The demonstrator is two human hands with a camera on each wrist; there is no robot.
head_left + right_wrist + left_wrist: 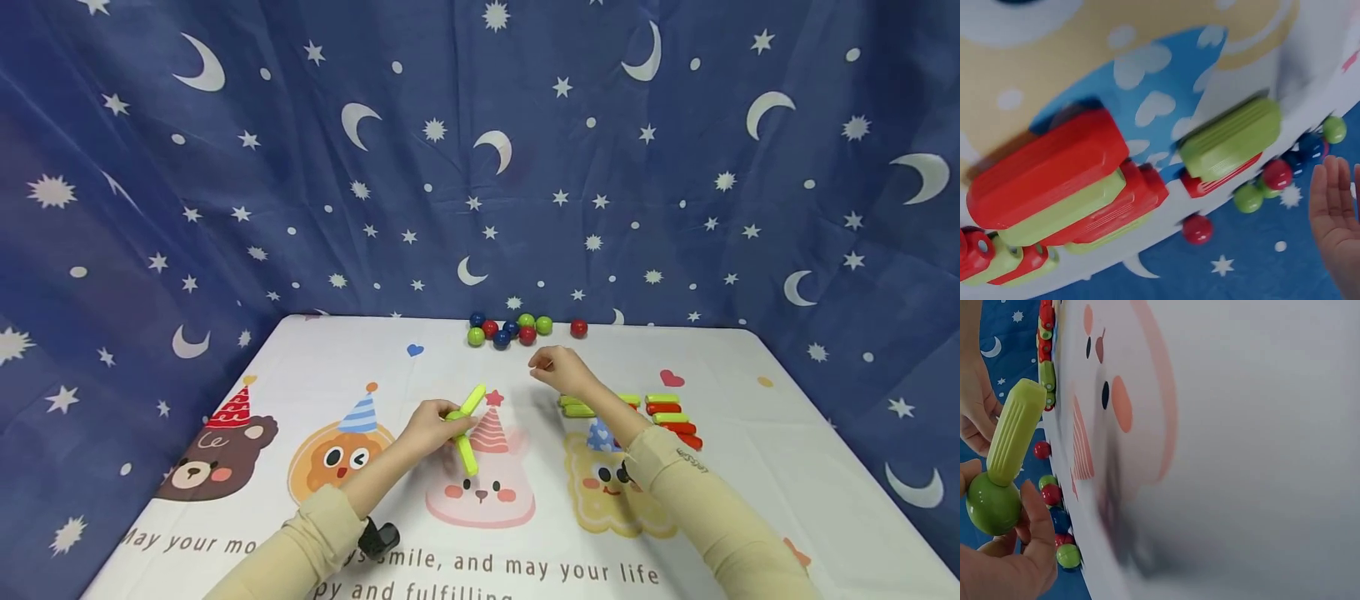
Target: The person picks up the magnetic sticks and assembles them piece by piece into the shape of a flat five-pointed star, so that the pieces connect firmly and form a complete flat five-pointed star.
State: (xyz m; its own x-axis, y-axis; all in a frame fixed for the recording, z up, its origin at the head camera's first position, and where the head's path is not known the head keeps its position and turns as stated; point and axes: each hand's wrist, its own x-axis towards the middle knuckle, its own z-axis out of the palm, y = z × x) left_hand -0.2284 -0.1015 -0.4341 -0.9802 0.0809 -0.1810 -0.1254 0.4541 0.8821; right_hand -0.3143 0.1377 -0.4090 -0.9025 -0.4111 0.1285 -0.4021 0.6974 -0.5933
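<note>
My left hand [435, 427] pinches a glossy green ball [994, 503] between thumb and fingers, raised over the printed pink character. Two yellow-green ribbed rods [468, 457] stick out from that ball at an angle to each other. In the left wrist view one rod [1017, 431] points up from the ball. My right hand [561, 370] hovers to the right of the ball, holding nothing. Its fingers [1333, 190] look fairly straight in the right wrist view. Beneath the right forearm lie green rods [1232, 137] and red rods [1047, 169], partly hidden by the arm in the head view.
Red, blue and green balls [502, 339] gather at the table's back edge, with one red ball [578, 328] apart on their right. More red and green rods [672, 419] lie in a row at the right. A printed white cloth [375, 333] covers the table before a dark blue curtain [480, 167].
</note>
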